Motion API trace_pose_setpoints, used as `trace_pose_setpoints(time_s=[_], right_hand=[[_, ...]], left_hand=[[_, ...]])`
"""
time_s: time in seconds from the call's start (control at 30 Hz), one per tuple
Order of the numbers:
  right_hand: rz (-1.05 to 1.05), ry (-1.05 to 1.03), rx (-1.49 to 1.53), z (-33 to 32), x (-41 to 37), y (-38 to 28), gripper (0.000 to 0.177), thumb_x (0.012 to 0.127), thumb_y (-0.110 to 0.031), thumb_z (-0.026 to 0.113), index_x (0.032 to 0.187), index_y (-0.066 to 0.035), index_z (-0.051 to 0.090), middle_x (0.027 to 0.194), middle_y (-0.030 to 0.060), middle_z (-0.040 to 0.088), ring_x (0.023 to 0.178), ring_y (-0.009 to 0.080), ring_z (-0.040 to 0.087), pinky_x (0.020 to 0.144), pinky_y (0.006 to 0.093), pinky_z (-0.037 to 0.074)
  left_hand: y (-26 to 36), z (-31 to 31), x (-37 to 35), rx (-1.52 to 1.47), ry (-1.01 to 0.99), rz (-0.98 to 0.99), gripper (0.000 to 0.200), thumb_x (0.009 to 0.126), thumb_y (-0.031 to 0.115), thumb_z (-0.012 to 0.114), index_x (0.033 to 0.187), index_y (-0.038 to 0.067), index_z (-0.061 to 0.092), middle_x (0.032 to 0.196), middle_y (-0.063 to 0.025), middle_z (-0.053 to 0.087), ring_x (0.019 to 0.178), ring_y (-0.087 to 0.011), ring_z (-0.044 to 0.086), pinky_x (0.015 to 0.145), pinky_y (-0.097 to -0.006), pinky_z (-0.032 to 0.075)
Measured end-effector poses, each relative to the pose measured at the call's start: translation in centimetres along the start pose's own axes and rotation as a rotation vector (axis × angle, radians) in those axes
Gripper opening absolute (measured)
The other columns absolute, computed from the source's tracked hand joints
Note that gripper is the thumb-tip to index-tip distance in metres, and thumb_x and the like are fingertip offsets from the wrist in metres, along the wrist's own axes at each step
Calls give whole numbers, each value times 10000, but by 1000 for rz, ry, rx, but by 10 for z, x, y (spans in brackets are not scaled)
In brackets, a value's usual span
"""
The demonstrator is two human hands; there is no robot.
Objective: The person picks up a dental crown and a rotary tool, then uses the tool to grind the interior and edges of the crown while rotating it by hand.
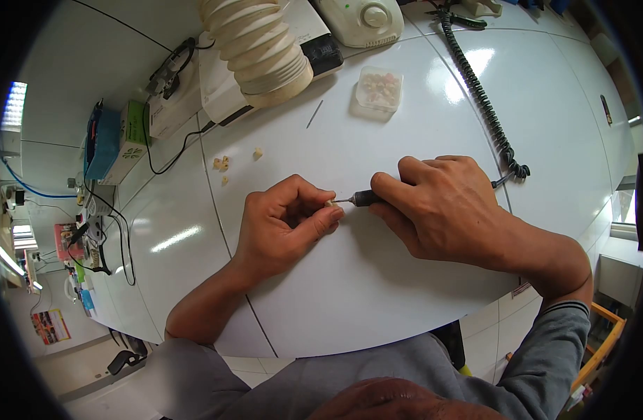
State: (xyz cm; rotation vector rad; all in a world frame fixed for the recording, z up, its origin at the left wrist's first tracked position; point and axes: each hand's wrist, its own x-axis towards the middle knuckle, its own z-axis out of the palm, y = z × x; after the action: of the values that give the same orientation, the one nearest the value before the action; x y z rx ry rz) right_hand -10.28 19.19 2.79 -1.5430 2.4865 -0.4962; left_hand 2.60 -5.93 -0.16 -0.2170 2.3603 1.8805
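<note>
Between the thumb and fingertips of my left hand [283, 220] is pinched a small cream tooth-like piece [330, 204], largely covered by the fingers. My right hand [440, 206] grips a dark rotary handpiece [364, 198] like a pen, pointing left. Its thin metal bur reaches the piece at my left fingertips. Both hands are close over the white table [321, 301]. Several similar cream tooth-like pieces [225, 162] lie on the table beyond my left hand, one of them [258, 152] apart from the others.
A clear plastic box [379, 89] of small pale pieces stands beyond my hands. A thin grey rod [314, 114] lies nearby. The ribbed hose [262, 52] hangs over the back, beside a white control unit [363, 21]. At right runs a coiled black cord [479, 91].
</note>
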Motion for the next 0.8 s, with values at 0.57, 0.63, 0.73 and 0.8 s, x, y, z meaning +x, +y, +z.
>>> trace_pose_setpoints(time_s=[0.57,0.63,0.73,0.8], right_hand=[[6,-4,-2,1,0,0,276,1105,-354,690,1058,-84,730,808,162,723,626,341,747,590,471,574],[14,-20,1,-1,0,0,276,1104,-354,692,1058,-85,730,807,163,723,626,342,749,585,470,574],[6,6,-2,0,0,0,275,1105,-354,691,1056,-86,728,805,161,722,626,343,748,583,470,573],[8,8,-2,1,-1,0,274,1104,-354,692,1055,-87,726,799,159,720,620,342,743,581,469,572]], left_hand=[[0,0,-1,-2,-6,-15,141,1062,-3,797,1172,-27,711,1044,-134,828,924,-153,806,815,-285,661],[1,-1,0,-2,-12,-17,143,1063,-1,797,1175,-28,713,1043,-135,829,930,-154,808,821,-286,662],[-2,-1,0,2,-9,-15,149,1063,2,798,1182,-29,715,1046,-137,830,931,-153,807,827,-289,661],[-1,-1,0,2,-9,-19,151,1063,-1,797,1187,-30,716,1051,-139,831,934,-154,806,832,-290,662]])
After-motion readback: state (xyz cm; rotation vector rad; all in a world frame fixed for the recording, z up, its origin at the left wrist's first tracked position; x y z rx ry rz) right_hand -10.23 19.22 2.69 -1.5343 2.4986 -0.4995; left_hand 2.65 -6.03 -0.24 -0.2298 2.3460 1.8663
